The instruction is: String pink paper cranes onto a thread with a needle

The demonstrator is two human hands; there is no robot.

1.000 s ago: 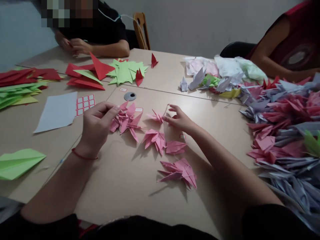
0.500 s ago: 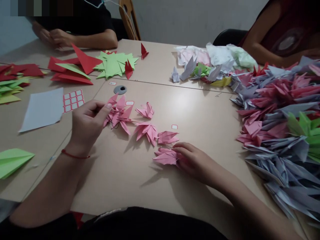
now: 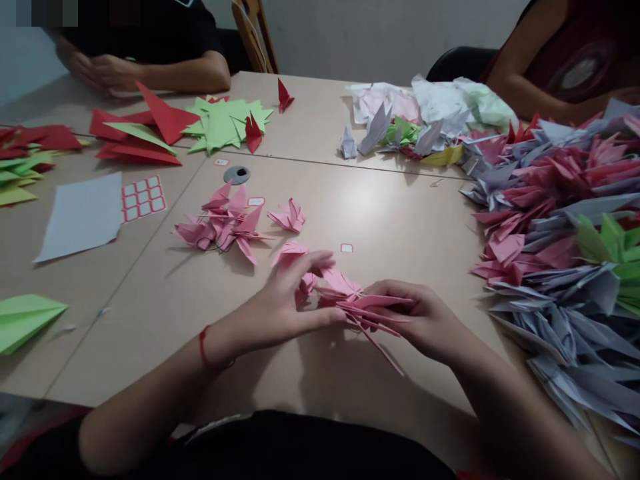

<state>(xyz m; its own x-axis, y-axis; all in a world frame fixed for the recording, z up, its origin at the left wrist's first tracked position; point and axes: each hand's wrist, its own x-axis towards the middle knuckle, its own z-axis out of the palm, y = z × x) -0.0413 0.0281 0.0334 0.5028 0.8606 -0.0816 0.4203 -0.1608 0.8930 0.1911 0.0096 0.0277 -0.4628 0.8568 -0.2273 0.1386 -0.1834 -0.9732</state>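
Note:
A bunch of folded pink paper cranes (image 3: 363, 303) is held just above the table, its long points spreading right and down. My right hand (image 3: 423, 320) is closed round its right side. My left hand (image 3: 285, 307), with a red cord at the wrist, has thumb and fingers spread at the bunch's left side; the thumb tip meets the paper. Behind my left fingers, a pink crane (image 3: 289, 251) is partly hidden. Farther back lies a single pink crane (image 3: 290, 215), and left of it sits a pink crane cluster (image 3: 227, 223) with dark thread.
A large heap of grey, pink and green cranes (image 3: 560, 267) fills the right side. White paper (image 3: 80, 217) and a label sheet (image 3: 143, 199) lie left. Red folded papers (image 3: 165, 117) and green ones (image 3: 220, 123) are at the back. Two people sit across the table.
My left hand has left the pink cluster and moved right and nearer, beside my right hand. The pink cranes by my right hand are now lifted and gathered together.

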